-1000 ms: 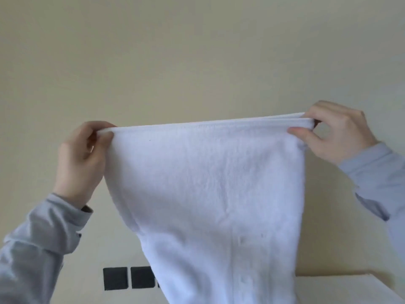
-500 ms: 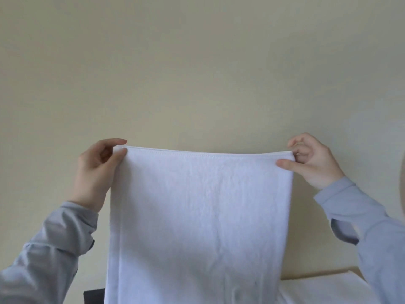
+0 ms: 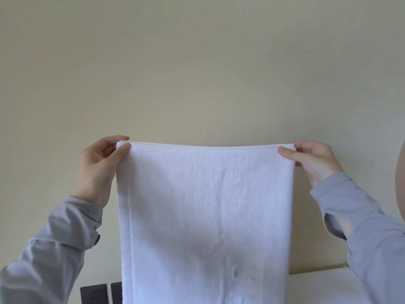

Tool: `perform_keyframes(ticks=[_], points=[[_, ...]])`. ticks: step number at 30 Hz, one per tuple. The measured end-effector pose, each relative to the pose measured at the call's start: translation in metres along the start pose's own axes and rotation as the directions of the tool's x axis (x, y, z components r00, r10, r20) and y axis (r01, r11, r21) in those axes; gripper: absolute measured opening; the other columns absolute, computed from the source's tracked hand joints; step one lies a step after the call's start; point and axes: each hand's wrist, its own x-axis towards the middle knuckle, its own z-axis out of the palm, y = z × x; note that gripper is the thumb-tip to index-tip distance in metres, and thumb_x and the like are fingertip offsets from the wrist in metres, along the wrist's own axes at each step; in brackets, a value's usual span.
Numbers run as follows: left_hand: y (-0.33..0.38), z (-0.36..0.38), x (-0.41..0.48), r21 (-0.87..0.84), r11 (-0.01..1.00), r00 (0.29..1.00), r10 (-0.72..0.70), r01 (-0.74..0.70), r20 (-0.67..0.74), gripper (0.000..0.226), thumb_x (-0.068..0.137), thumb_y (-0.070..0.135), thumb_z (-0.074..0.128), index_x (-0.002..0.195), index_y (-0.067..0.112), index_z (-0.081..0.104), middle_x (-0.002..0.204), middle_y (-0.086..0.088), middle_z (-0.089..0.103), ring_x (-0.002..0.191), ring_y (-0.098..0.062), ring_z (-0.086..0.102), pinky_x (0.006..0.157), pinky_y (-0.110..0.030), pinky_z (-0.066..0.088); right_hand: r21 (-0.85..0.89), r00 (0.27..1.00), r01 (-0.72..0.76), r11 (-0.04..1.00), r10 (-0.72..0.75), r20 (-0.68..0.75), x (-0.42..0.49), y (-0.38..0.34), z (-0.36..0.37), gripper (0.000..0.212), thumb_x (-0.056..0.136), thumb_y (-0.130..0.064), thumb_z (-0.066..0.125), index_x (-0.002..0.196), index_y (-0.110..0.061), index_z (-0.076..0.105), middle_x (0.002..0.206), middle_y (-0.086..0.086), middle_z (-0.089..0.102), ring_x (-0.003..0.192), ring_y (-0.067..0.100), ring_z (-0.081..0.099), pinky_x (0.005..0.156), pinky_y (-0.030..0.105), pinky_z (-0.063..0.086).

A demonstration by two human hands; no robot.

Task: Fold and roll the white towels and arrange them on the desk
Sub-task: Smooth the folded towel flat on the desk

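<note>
Nearest the camera, grey sleeves point(image 3: 54, 249) are seen rising from the two lower corners. The white towel point(image 3: 203, 216) is held up in the air between them, in front of the chest. Its top left corner is pinched by the left hand point(image 3: 99, 170), thumb in front and fingers curled behind. Its top right corner is pinched in the same way by the right hand point(image 3: 315, 161). The top edge is drawn nearly level and taut, and the cloth hangs straight down out of the frame. A second layer appears to lie behind the stitched hem, so the towel is judged to be doubled already.

For a clean fold, the two corners are best held at equal height, so that the side edges hang parallel and the layers line up. Only then should the towel be lowered flat, since any skew would probably be carried into the roll.

Beyond the towel, a pale surface point(image 3: 317, 286), taken to be the desk, is glimpsed at lower right. Two dark squares point(image 3: 94, 295) are seen at lower left, against a plain cream wall point(image 3: 197, 62).
</note>
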Motion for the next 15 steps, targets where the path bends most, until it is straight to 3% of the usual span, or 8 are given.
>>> perform_keyframes(ticks=[5,9,15], points=[[0.014,0.013,-0.008,-0.045,0.997,0.997,0.069,-0.068,0.034,0.009,0.084,0.017,0.068,0.086,0.024,0.073,0.079,0.008,0.067,0.079,-0.006,0.059,0.074,-0.013,0.047,-0.048,0.985,0.152,0.987,-0.155,-0.072,0.011,-0.018,-0.021,0.013,0.072,-0.008,0.076,0.069,-0.008,0.064,0.074,0.008,0.061,0.075,0.019,0.054,0.074,0.028,0.043],[0.024,0.036,-0.027,-0.068,0.996,0.995,0.07,-0.065,0.072,0.012,0.071,0.029,0.074,0.082,0.024,0.074,0.078,0.007,0.068,0.078,-0.007,0.062,0.076,-0.013,0.049,-0.099,0.975,0.191,0.977,-0.2,-0.092,0.021,-0.026,-0.043,0.012,0.075,-0.007,0.074,0.072,-0.006,0.062,0.076,0.01,0.057,0.077,0.02,0.051,0.074,0.028,0.041],[0.021,0.047,-0.067,-0.015,0.999,0.998,0.031,-0.03,0.053,0.019,0.065,0.031,0.077,0.079,0.019,0.073,0.079,0.001,0.072,0.077,-0.01,0.064,0.074,-0.013,0.051,-0.176,0.974,0.195,0.965,-0.211,-0.078,0.041,-0.027,-0.046,0.015,0.073,-0.013,0.076,0.066,-0.019,0.064,0.067,0.005,0.057,0.058,0.009,0.051,0.051,0.011,0.04]])
